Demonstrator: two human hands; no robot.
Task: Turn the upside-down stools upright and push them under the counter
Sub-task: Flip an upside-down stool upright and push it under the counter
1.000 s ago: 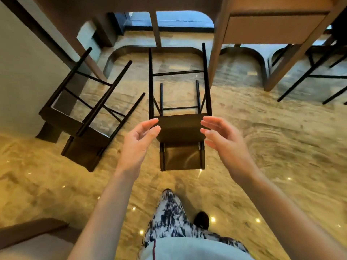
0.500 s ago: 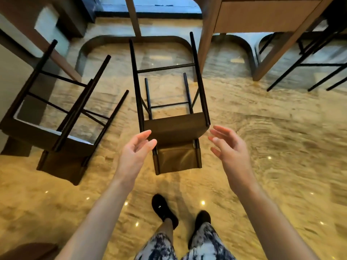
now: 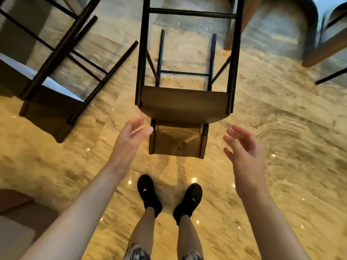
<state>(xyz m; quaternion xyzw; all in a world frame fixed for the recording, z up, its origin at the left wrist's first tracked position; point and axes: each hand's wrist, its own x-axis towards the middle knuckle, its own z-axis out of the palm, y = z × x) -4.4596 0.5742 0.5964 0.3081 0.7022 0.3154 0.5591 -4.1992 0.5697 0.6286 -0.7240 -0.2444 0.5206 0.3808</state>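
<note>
A dark-legged stool with a brown seat (image 3: 183, 104) lies overturned on the polished stone floor right in front of me, its legs pointing away toward the counter. My left hand (image 3: 129, 139) is open just left of the seat's near edge, fingertips almost at the backrest post. My right hand (image 3: 244, 149) is open to the right of the backrest, a short gap from it. Neither hand touches the stool. A second overturned stool (image 3: 54, 76) lies tilted at the left.
Wooden counter legs (image 3: 326, 47) stand at the upper right, with another dark stool leg (image 3: 330, 76) beyond. My two black shoes (image 3: 169, 199) stand just behind the stool. A brown cushioned seat edge (image 3: 16, 209) shows at the lower left.
The view has tipped down and closer to the stool. Both hands have lowered and spread to either side of the seat and backrest. The stools have not moved.
</note>
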